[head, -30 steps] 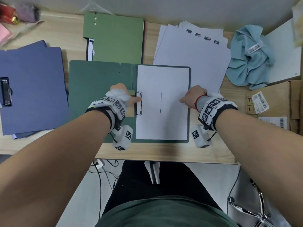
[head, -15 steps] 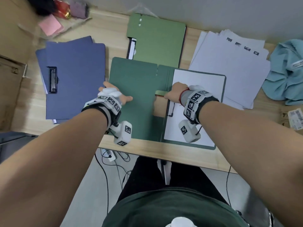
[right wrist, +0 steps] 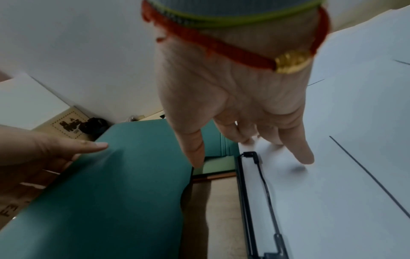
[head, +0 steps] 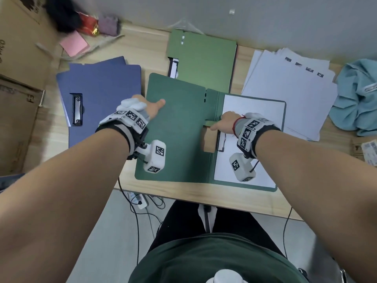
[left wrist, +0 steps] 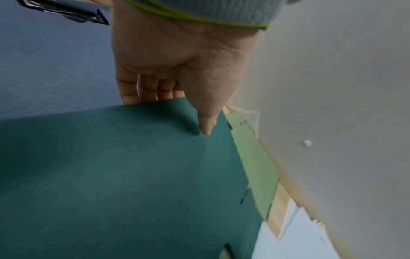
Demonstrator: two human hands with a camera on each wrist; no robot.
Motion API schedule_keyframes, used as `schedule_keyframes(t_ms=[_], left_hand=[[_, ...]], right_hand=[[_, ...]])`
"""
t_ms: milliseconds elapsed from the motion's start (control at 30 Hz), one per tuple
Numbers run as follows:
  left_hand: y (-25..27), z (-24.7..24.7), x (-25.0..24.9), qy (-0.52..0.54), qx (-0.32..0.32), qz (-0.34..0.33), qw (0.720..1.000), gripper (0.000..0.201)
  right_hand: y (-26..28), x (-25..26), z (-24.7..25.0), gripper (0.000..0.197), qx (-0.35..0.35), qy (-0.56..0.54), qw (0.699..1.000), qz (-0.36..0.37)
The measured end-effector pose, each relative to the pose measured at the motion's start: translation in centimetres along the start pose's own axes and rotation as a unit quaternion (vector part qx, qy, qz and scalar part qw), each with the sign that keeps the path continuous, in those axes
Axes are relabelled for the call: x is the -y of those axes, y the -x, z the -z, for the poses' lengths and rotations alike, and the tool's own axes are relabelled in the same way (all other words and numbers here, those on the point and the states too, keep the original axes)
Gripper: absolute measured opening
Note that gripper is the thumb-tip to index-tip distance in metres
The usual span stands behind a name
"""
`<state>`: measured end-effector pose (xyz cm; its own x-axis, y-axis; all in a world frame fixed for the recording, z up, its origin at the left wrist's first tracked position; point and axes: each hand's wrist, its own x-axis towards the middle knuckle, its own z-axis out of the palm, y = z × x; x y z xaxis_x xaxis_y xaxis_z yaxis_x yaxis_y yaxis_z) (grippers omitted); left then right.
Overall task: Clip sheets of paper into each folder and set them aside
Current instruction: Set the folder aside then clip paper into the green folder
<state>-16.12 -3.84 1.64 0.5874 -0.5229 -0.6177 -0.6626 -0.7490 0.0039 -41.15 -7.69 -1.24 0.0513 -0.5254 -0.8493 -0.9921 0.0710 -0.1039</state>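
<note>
Since a second ago the left hand has left the clip and is now gripping the outer edge of the dark green folder's cover, thumb on top and fingers curled beneath, lifting it, while the right hand has crossed from the sheet's right edge to the spine. That hand is resting with loosely spread fingers on the sheet of paper beside the wire clip, gripping nothing. The cover is hinging on a spine running away from the person, so the closing swing is going rightward, toward the right hand, which I judge will need to clear out. The folder is lying open at the near edge of the surface, matte and stiff, a rectangular notch cut at the spine, the white sheet sitting square under the clip on the right half.
</note>
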Motion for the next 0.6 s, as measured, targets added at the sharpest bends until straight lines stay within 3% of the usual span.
schedule_keyframes(t_ms=[67, 200, 367, 500, 600], left_hand=[[0.4, 1.4, -1.1, 0.036, -0.019, -0.019, 0.999, 0.108], [3.7, 4.5, -5.2, 0.067, -0.016, -0.08, 0.994, 0.089], [9.7, 5.0, -11.5, 0.201, 0.104, -0.167, 0.96, 0.074], [14.0, 3.7, -15.0, 0.19, 0.131, -0.214, 0.949, 0.089], [15.9, 0.7, -17.5, 0.179, 0.182, -0.237, 0.938, 0.086]], right_hand=[[0.6, -0.4, 1.2, 0.061, 0.015, -0.032, 0.999, 0.007], [1.8, -1.7, 3.8, 0.065, 0.04, -0.172, 0.984, 0.019], [5.6, -4.3, 6.6, 0.054, 0.082, -0.388, 0.914, 0.08], [7.7, -7.3, 8.0, 0.068, 0.085, -0.467, 0.874, 0.1], [8.4, -11.4, 8.3, 0.087, 0.07, -0.512, 0.851, 0.09]])
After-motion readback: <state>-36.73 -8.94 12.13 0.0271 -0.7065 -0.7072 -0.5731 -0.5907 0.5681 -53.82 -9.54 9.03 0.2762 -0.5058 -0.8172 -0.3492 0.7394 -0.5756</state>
